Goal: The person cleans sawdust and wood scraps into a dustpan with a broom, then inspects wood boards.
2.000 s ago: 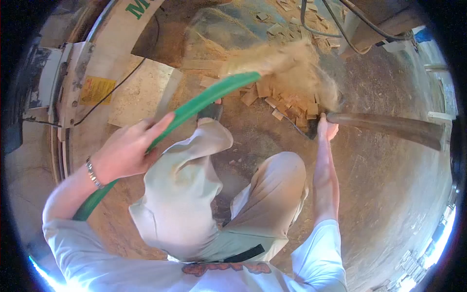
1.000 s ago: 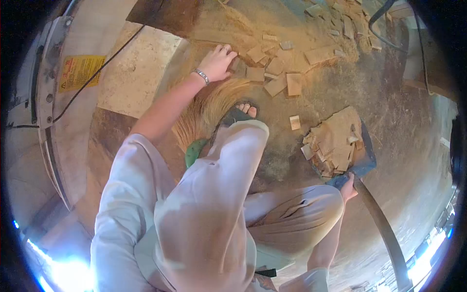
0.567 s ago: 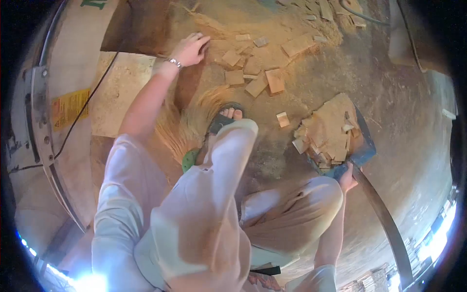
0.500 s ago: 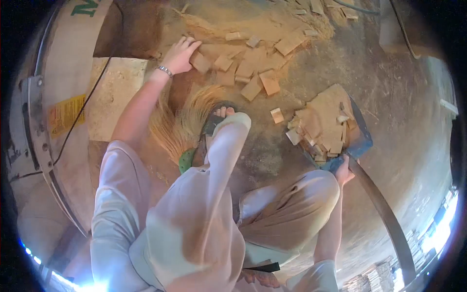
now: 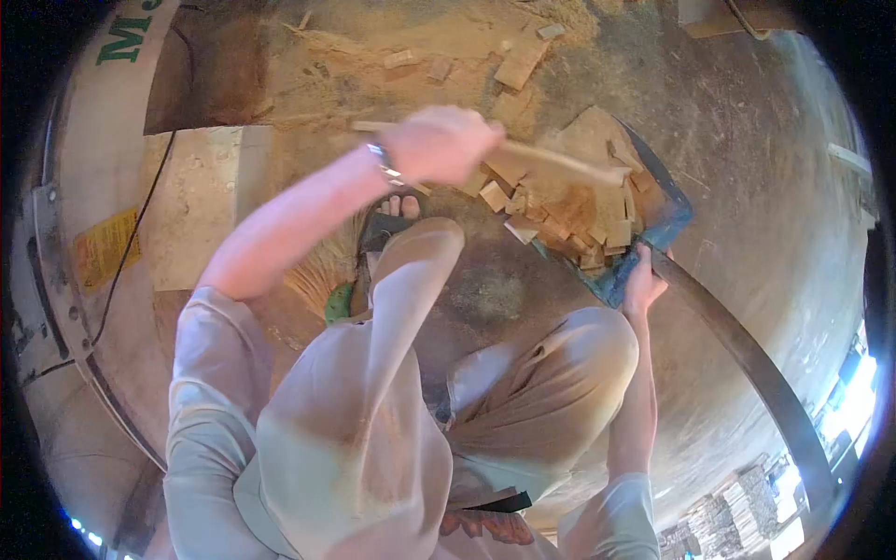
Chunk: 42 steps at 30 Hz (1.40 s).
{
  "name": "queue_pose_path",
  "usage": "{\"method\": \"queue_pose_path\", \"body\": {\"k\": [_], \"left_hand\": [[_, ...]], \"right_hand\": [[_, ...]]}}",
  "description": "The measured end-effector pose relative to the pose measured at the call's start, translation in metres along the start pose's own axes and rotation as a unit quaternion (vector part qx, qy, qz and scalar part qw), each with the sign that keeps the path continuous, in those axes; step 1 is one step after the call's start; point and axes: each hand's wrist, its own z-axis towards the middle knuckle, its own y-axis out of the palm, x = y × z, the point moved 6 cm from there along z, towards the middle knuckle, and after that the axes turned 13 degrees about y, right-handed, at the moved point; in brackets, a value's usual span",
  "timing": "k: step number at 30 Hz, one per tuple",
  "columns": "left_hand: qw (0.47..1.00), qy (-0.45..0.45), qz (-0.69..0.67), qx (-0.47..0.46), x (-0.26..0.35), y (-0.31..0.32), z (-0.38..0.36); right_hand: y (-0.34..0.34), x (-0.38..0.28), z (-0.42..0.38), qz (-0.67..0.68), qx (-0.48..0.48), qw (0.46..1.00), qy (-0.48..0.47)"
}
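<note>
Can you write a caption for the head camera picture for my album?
Left hand carries a long wood strip over the scrap-filled blue dustpan, steadied by the right hand.

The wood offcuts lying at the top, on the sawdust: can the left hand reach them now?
Probably not at once. The left hand is shut on a long wood strip over the shovel; the offcuts lie beyond it, with nothing between.

— Where's the left hand [image 5: 439, 145]?
— Stretched forward, arm nearly straight, a bracelet on the wrist, fingers curled shut around something long and thin.
— And the right hand [image 5: 642, 280]?
— Lower, out past the right knee, forearm straight down from the sleeve, fingers closed in a grip. The person is crouching.
</note>
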Motion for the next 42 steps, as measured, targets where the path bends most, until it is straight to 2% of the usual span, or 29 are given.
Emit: {"method": "queue_pose_path", "body": {"k": [2,4,10,13,15,17,19,21,23,26,29,30,34,37,41,42], "left_hand": [[0.994,0.09,-0.023,0.053,0.02,0.031,0.038],[0.991,0.075,-0.105,0.023,0.038,0.046,0.064],[0.954,-0.006,-0.281,0.106,0.046,0.106,0.095],[0.937,0.039,-0.315,0.147,0.072,0.114,0.107],[0.945,0.064,-0.216,0.239,0.076,0.107,0.106],[0.941,0.073,-0.117,0.308,0.059,0.062,0.079],[0.945,0.004,-0.101,0.313,0.001,0.026,0.037],[0.93,-0.177,-0.023,0.321,-0.052,0.024,-0.024],[0.91,-0.297,0.028,0.288,-0.098,0.071,-0.058],[0.938,-0.252,-0.013,0.237,-0.079,0.09,-0.06],[0.967,-0.155,0.098,0.178,-0.043,0.111,-0.032],[0.964,-0.126,0.081,0.219,-0.044,0.113,-0.028],[0.974,-0.085,0.037,0.205,-0.068,0.098,-0.022],[0.981,-0.068,0.049,0.174,-0.079,0.085,-0.013],[0.971,-0.001,0.033,0.237,-0.09,0.08,0.021],[0.973,-0.009,0.053,0.224,-0.088,0.078,0.028]], "right_hand": [[0.004,0.003,0.006,-0.025,-0.006,1.0,-0.001],[0.003,0.002,0.002,-0.024,0.003,1.0,0.006],[0.01,-0.001,0.004,0.016,-0.043,0.999,0.03],[0.007,0.001,0.001,0.005,-0.023,0.999,0.045],[0.01,0.0,0.002,0.007,-0.026,0.999,0.039],[0.011,-0.001,0.004,0.018,-0.049,0.998,0.024],[0.011,0.001,0.002,0.033,-0.048,0.998,0.038],[0.009,0.0,0.003,0.027,-0.037,0.998,0.038],[0.008,0.001,0.004,0.022,-0.027,0.999,0.031],[0.011,-0.003,0.0,0.016,-0.021,0.999,0.036],[0.012,-0.004,-0.002,0.035,-0.026,0.998,0.046],[0.01,-0.002,0.001,0.028,-0.024,0.999,0.037],[0.008,0.006,0.007,0.03,-0.033,0.997,0.062],[0.007,0.003,0.005,0.022,-0.036,0.999,0.034],[0.006,0.009,0.011,0.028,-0.034,0.998,0.036],[0.006,0.012,0.012,0.022,-0.035,0.998,0.037]]}}
